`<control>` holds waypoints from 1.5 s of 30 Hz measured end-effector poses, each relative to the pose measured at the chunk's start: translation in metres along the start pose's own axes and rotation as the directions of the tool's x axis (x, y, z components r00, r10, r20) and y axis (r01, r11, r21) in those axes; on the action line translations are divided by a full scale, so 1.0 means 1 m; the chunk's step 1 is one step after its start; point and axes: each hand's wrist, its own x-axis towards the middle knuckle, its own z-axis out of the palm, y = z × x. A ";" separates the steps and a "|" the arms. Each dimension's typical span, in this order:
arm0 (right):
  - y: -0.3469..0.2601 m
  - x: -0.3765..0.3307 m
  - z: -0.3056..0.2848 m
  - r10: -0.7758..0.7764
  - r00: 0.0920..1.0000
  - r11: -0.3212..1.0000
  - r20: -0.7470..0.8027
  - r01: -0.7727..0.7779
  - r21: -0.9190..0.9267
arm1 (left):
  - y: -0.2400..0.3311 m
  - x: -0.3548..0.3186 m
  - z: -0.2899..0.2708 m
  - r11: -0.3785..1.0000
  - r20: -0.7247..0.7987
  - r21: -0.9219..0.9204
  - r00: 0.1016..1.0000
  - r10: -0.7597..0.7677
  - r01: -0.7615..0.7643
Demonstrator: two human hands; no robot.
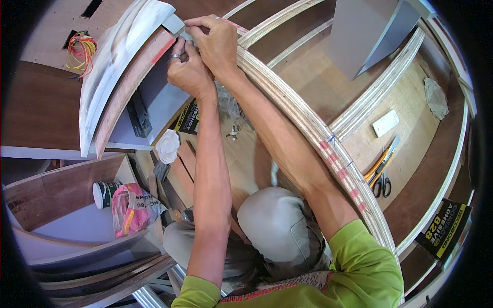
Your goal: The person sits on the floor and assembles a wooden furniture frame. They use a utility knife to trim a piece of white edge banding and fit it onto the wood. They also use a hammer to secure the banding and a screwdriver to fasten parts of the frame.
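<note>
Seen from the head camera: left hand (pixel 189 69), ring on one finger, closed and pinching a small grey strip (pixel 177 26) at the top end of a long curved pale plywood edge (pixel 308 126); right hand (pixel 215 41) just above, touching the left, fingers pressed together on the same strip. Strip at the meeting of that edge and a white glossy laminate sheet (pixel 118 56) over a reddish wooden panel (pixel 131 82). Pink tape marks already along the lower part of the curved edge, so apparently part way along, with the top end in hand now. Well apart on the right, on the plywood floor: black-handled scissors (pixel 382 185), yellow utility knife (pixel 377 164), white rectangular block (pixel 385 123). At left, pink plastic bag (pixel 134 208) beside a small tin (pixel 105 194). Fingertips hidden behind the knuckles; exact contact point and the strip's material hard to make out.
</note>
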 end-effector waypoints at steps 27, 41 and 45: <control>-0.004 0.009 -0.002 0.097 0.990 0.995 0.105 -0.095 -0.017 | -0.024 -0.017 -0.026 0.978 0.078 -0.078 0.979 -0.189 0.195; -0.005 0.007 -0.007 0.131 0.973 0.991 0.192 -0.123 -0.052 | -0.026 -0.036 0.003 0.968 0.014 -0.078 0.971 -0.237 0.237; -0.001 0.008 -0.006 0.139 0.971 0.990 0.193 -0.135 -0.033 | -0.026 -0.035 0.003 0.978 0.001 -0.057 0.980 -0.200 0.200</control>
